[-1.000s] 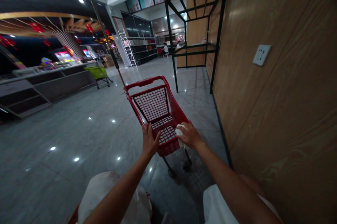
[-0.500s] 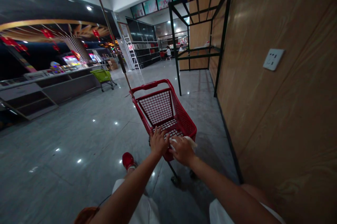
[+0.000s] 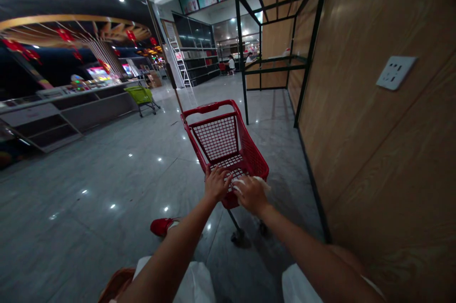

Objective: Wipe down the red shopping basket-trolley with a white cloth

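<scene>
A small red shopping cart (image 3: 217,139) with a grid back panel stands on the floor in front of me. My left hand (image 3: 216,184) lies at the cart's near edge, its fingers stretched out over the rim. Beside it, my right hand (image 3: 252,194) is closed on a white cloth (image 3: 263,183), pressed to the near rim. Part of the cloth sticks out past the fingers; the rest is hidden under them. A thin pole (image 3: 167,68) rises from the cart's far left corner.
A wooden wall (image 3: 356,151) with a socket runs along the right. Ahead stands a dark metal frame (image 3: 274,69). A green cart (image 3: 139,95) stands by the long counter (image 3: 96,120) at left. Seated people and a ladder (image 3: 183,69) are farther back. My red shoe (image 3: 161,227) is on the floor.
My right hand and the cloth have shifted slightly up and to the right along the rim. The left hand stays at the edge. My red shoe has moved left and turned sideways.
</scene>
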`<state>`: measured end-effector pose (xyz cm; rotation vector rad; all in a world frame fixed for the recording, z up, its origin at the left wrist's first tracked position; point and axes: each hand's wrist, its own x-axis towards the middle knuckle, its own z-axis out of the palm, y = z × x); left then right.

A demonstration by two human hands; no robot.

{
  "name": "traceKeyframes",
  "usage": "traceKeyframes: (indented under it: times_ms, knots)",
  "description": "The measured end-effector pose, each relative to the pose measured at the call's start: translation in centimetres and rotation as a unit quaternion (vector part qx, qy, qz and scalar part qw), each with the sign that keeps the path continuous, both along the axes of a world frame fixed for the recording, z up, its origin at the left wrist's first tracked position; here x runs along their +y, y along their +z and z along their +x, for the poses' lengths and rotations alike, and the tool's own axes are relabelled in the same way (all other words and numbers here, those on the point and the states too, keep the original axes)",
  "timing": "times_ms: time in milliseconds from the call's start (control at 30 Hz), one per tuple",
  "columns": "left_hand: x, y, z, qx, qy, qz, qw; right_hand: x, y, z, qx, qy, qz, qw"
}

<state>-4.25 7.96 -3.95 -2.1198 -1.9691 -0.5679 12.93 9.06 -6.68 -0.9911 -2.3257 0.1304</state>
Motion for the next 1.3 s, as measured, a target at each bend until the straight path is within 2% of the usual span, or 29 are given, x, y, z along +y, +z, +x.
traceKeyframes:
  times_ms: [67,167,300,400,500,567,700,767,833,900,1000,1067,1133,1233,1300]
  knots:
    - [-0.2,0.2,-0.1,-0.007,-0.008,-0.001,1.000,-0.7,0.0,-0.6,-0.012,0.041,0.003,0.999]
    - [-0.4,0.3,-0.1,-0.014,-0.008,-0.010,1.000,0.6,0.4,1.1,-0.034,0.074,-0.001,0.997]
    - [-0.3,0.2,0.6,-0.027,0.001,-0.026,0.999,2.6,0.2,3.7,0.005,-0.014,-0.011,1.000]
    - [-0.1,0.3,1.4,-0.036,0.012,-0.036,0.999,1.0,-0.7,2.4,0.033,-0.033,0.000,0.999]
    - [-0.2,0.5,1.5,-0.031,0.015,-0.040,0.999,-1.5,-1.3,-0.1,0.024,-0.016,0.015,0.999]
    - [-0.3,0.6,1.2,-0.029,0.009,-0.037,0.999,-1.9,-1.3,-0.7,0.002,0.009,0.022,1.000]
    - [-0.1,0.6,0.2,-0.029,0.000,-0.042,0.999,1.1,-0.9,2.3,-0.041,0.088,0.033,0.995]
    - [0.2,0.5,0.0,-0.024,0.000,-0.046,0.999,3.0,-0.9,4.3,-0.040,0.073,0.034,0.996]
    - [0.5,0.4,0.2,-0.017,0.003,-0.044,0.999,3.8,-1.2,5.3,-0.030,0.041,0.033,0.998]
    - [0.9,0.3,0.5,-0.007,0.012,-0.041,0.999,3.1,-1.6,4.5,-0.017,0.018,0.028,0.999]
    - [1.3,0.3,0.7,0.014,0.021,-0.037,0.999,0.6,-2.2,1.1,0.004,0.009,0.022,1.000]
    - [1.4,0.3,0.6,0.022,0.021,-0.039,0.999,-0.8,-2.3,-1.0,0.016,0.000,0.018,1.000]
    - [1.6,0.3,0.4,0.027,0.021,-0.046,0.998,-1.1,-1.8,-1.6,0.006,0.008,0.013,1.000]
    - [1.8,0.4,0.0,0.032,0.019,-0.057,0.998,1.1,-0.6,0.6,-0.038,0.056,0.006,0.998]
    - [2.0,0.4,0.1,0.035,0.013,-0.061,0.997,3.4,-0.1,3.1,-0.043,0.051,0.005,0.998]
